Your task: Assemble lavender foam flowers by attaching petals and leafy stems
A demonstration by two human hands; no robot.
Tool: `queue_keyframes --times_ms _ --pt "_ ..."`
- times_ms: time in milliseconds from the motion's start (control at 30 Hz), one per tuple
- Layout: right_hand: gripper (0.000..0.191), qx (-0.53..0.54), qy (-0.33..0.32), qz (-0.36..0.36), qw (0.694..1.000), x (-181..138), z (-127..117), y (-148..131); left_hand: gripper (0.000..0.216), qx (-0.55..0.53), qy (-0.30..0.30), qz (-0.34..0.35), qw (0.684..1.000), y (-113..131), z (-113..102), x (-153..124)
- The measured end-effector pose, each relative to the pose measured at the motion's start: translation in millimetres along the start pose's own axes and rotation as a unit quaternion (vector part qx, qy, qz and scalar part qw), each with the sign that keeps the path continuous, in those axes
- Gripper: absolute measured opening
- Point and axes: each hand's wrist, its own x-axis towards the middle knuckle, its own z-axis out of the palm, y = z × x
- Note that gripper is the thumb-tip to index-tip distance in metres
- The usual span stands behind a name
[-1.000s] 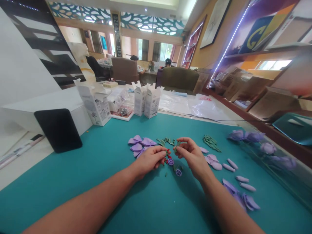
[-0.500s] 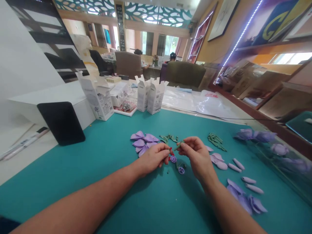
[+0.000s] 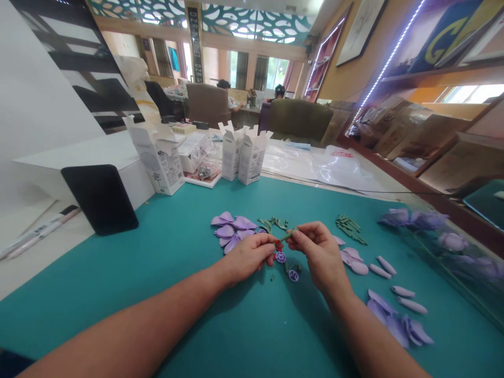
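My left hand [image 3: 249, 254] and my right hand [image 3: 317, 252] meet fingertip to fingertip over the teal mat [image 3: 165, 273]. Both pinch a thin green stem piece [image 3: 286, 236] between them. Just below the fingers lie small red pieces [image 3: 276, 245] and two purple round wheel-like parts [image 3: 280, 256] [image 3: 293, 275]. Purple petals [image 3: 230, 228] lie just beyond my left hand. More pale purple petals [image 3: 354, 262] lie to the right of my right hand. Green leaf pieces [image 3: 271, 223] sit behind the hands.
A bundle of green stems [image 3: 349, 227] lies at right, finished purple flowers [image 3: 417, 220] farther right. White cartons [image 3: 244, 155] and a tray of parts [image 3: 200, 173] stand at the mat's far edge. A black tablet [image 3: 100, 197] leans at left. People sit at desks far behind.
The camera view tilted slightly a second ago. My hands have drawn together so the fingertips now join on the green stem; otherwise things lie as before.
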Motion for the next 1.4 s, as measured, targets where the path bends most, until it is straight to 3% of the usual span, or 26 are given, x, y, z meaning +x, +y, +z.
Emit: queue_keyframes --times_ms 1400 --pt "0.034 -0.016 -0.027 -0.051 0.998 -10.0 11.0 5.8 0.028 0.088 0.03 0.042 0.995 6.4 4.8 -6.1"
